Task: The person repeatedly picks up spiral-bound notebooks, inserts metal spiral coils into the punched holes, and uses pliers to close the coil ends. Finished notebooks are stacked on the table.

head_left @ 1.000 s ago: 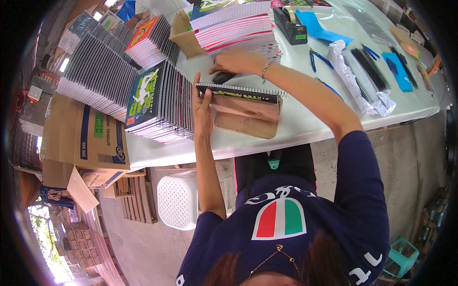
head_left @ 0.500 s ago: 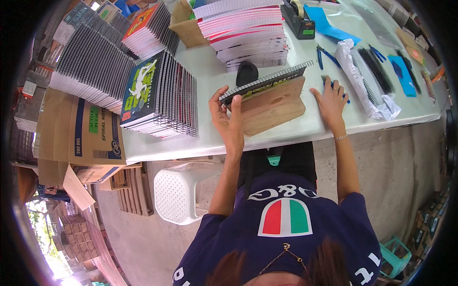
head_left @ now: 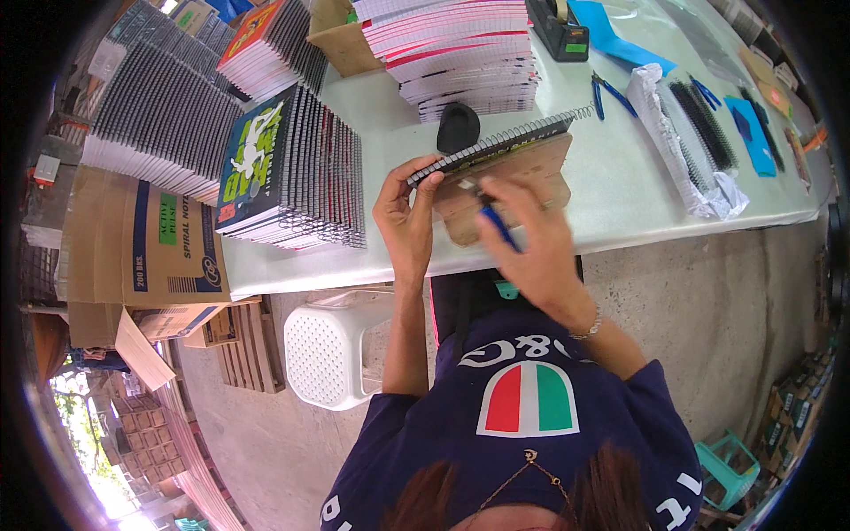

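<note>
Two hands [head_left: 407, 217] [head_left: 531, 243]; one tape dispenser [head_left: 560, 31] at 12 o'clock; one white stool [head_left: 332, 350]; two blue-handled pliers [head_left: 611, 93] [head_left: 706, 91].

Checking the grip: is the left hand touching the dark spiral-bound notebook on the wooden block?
Touching. The head view shows the left hand with fingers curled over the end of the dark spiral-bound notebook.
</note>
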Demonstrator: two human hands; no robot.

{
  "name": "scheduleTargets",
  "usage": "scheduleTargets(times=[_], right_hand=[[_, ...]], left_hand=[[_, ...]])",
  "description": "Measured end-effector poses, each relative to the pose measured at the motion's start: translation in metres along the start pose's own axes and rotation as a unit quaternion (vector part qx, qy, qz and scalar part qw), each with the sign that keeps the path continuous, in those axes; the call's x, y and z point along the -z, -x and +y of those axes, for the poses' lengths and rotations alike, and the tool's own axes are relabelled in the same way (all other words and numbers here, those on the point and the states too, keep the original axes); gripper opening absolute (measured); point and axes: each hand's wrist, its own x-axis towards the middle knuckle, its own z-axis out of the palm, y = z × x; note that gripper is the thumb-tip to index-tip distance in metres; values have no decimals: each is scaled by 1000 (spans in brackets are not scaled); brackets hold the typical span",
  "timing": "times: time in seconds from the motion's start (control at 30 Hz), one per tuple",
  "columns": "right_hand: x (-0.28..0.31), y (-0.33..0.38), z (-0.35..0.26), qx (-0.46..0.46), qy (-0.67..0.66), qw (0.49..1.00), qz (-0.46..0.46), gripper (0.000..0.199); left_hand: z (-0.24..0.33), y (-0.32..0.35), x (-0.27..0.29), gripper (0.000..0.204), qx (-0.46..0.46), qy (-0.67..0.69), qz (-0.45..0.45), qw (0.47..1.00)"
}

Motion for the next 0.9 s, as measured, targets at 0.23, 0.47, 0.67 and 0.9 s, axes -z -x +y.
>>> scheduleTargets(times=[0.23, 0.47, 0.67, 0.9], right_hand=[[-40, -7, -10, 40, 36, 999, -6, 35], [-47, -4, -10, 42, 27, 999, 16, 36], [-44, -6, -17, 26, 51, 998, -5, 34], [-19, -30, -10, -393, -644, 619, -217, 27]], left_hand=[[4, 1, 4, 24, -6, -2, -13, 1000], [-1, 2, 7, 28, -20, -8, -14, 1000], [0, 4, 5, 29, -14, -21, 0, 1000], [-4, 5, 10, 32, -56, -120, -6, 991]])
